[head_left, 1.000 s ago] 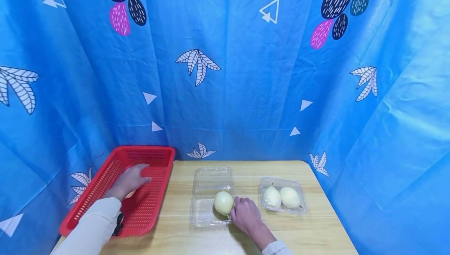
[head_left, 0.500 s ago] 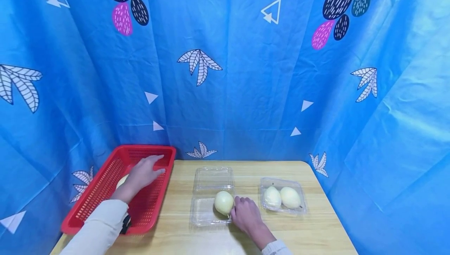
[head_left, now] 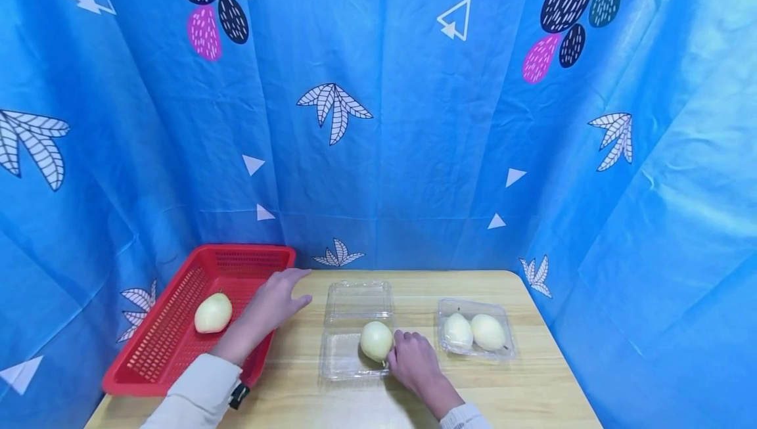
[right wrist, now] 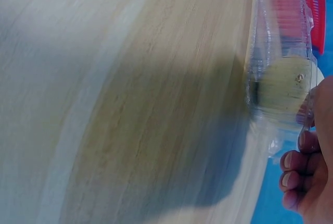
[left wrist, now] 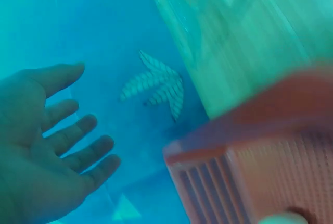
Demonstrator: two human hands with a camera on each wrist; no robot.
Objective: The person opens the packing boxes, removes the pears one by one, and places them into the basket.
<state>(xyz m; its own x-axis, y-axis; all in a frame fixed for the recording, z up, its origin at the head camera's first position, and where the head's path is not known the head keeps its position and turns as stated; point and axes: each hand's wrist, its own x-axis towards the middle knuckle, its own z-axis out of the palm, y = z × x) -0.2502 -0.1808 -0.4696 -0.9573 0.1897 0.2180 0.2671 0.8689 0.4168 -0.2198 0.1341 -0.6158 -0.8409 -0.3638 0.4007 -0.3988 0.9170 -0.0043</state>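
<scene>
My left hand (head_left: 275, 301), fingers spread and holding nothing, is over the right side of the red basket (head_left: 254, 255) in the head view. A pale yellow pear (head_left: 213, 313) lies in that basket. The left wrist view shows the same hand with its palm bare beside the blurred basket. An open clear plastic clamshell box (head_left: 343, 357) stands mid-table, lid laid back, with one pear (head_left: 376, 340) at the right of its base. My right hand (head_left: 414, 363) pinches the box's right edge beside that pear; in the right wrist view its fingertips (right wrist: 291, 179) are curled at the rim.
To the right, another clear clamshell box (head_left: 510, 349) contains two pears (head_left: 488, 332). A blue patterned curtain (head_left: 408, 153) hangs behind and on both sides of the wooden table (head_left: 532, 383). The red basket stands at the table's left edge.
My left hand has moved right from inside the basket to over its right rim, uncovering the pear lying there. The right hand and both boxes have stayed put.
</scene>
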